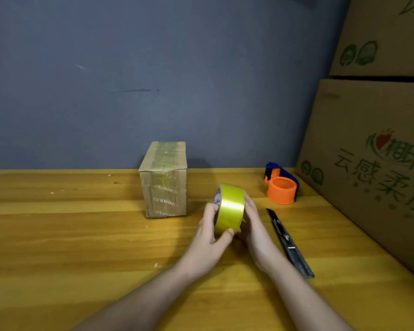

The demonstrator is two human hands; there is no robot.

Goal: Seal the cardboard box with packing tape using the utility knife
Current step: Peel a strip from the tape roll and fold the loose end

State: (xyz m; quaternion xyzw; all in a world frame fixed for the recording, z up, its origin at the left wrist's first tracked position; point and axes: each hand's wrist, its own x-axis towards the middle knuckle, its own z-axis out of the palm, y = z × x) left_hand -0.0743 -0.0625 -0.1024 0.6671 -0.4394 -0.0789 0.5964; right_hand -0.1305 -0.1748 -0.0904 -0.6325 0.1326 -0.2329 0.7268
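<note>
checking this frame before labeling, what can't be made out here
Head view only:
- Tape roll: free end not findable; left hand and right hand cover its sides.
- Cardboard box: printed text blurred, unreadable.
- Utility knife: blade out or retracted, too small.
- Large cartons: cut by right edge.

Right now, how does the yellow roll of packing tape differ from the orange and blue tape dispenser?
The yellow roll of packing tape is held on edge by the left hand and right hand; the orange and blue tape dispenser lies untouched, ring opening upward, apparently without tape. Both are ring-shaped.
</note>
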